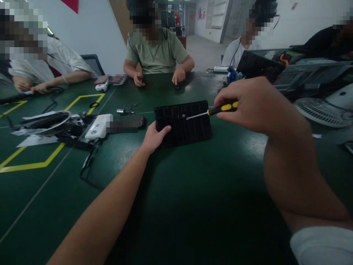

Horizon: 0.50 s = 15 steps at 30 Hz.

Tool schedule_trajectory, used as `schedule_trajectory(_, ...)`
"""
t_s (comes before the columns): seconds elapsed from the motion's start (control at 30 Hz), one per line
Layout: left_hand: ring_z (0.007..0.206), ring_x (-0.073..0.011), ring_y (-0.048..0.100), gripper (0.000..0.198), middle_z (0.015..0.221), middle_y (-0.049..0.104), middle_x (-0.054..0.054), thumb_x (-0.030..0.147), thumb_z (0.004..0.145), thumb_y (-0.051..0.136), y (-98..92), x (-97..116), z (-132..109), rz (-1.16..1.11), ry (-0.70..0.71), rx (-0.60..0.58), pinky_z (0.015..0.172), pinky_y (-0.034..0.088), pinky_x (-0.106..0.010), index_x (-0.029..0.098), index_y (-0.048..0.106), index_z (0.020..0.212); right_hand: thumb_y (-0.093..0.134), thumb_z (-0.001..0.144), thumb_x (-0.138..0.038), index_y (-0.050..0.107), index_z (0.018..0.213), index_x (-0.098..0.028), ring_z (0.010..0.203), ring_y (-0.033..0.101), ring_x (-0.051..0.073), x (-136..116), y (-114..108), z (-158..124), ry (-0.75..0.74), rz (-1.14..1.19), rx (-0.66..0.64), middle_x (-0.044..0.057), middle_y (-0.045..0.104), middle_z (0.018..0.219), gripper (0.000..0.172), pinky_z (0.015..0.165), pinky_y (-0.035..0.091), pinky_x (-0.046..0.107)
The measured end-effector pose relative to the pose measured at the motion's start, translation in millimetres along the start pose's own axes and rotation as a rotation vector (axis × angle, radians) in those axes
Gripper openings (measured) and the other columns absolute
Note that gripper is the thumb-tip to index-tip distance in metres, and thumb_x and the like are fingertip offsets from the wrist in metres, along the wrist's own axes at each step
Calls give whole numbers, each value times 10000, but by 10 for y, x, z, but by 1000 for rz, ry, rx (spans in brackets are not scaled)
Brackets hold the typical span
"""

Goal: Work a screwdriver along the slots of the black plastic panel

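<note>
A black, rectangular, ribbed panel [190, 130] is held over the dark green counter [176, 206], well short of the counter's far edge. The panel's left edge is pinched by the left hand [154, 138], with the thumb laid across the ribbed face and the fingers hidden behind. Whether the panel's underside is rested on the counter cannot be told.

A black-and-yellow-handled screwdriver [224, 107] with a slim silver shaft is clasped by the right hand [250, 106]; its handle is pinched in the grip between thumb and fingers, to the right of the panel. The panel's right edge is crossed by the shaft, and the tip is pointed left, just beside a small, pale, round spot [183, 115] on the face. Contact of the tip with the panel cannot be made out.

Beyond the panel's upper left corner, a short silver metal cylinder [120, 111] and several tiny dark pieces [134, 106] are scattered. Farther left, a white, round-cornered device [98, 127] is placed near a jumbled heap of black parts and white papers [48, 125]. At the counter's far edge, a place is taken by a co-worker in a pale green shirt [157, 55].
</note>
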<state>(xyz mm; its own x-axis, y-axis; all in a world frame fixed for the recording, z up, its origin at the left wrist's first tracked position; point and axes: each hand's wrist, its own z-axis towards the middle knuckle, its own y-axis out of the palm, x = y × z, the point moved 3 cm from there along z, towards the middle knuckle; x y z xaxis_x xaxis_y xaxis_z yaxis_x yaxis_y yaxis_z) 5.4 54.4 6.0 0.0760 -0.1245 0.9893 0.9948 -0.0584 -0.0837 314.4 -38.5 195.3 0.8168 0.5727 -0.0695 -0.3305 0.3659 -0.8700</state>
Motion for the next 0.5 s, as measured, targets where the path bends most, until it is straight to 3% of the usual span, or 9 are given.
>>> schedule_trajectory(0.13,1286,-389,784,498,1274,844,-140,397,799,936,10,15,-14,-9,-10,-1,1207,590,-668,190,759,1217,722,919,-431,822,941,-329,1011,748,344,-17,67,50,41,-3,25,40,783,1015,145,937,586,492)
schedule_trajectory(0.3,1279,-386,785,440,1251,843,-140,348,823,915,23,56,-39,2,-15,-5,1201,595,-655,192,759,1203,708,887,-312,803,970,-310,1039,742,375,31,140,70,36,-83,20,69,783,1062,126,914,589,524)
schedule_trajectory(0.5,1263,-378,791,438,1248,851,-129,355,821,910,13,67,-44,23,0,-7,1199,598,-653,183,757,1194,702,940,-294,821,978,-302,1083,744,385,37,168,75,19,-49,24,90,784,1076,125,965,572,544)
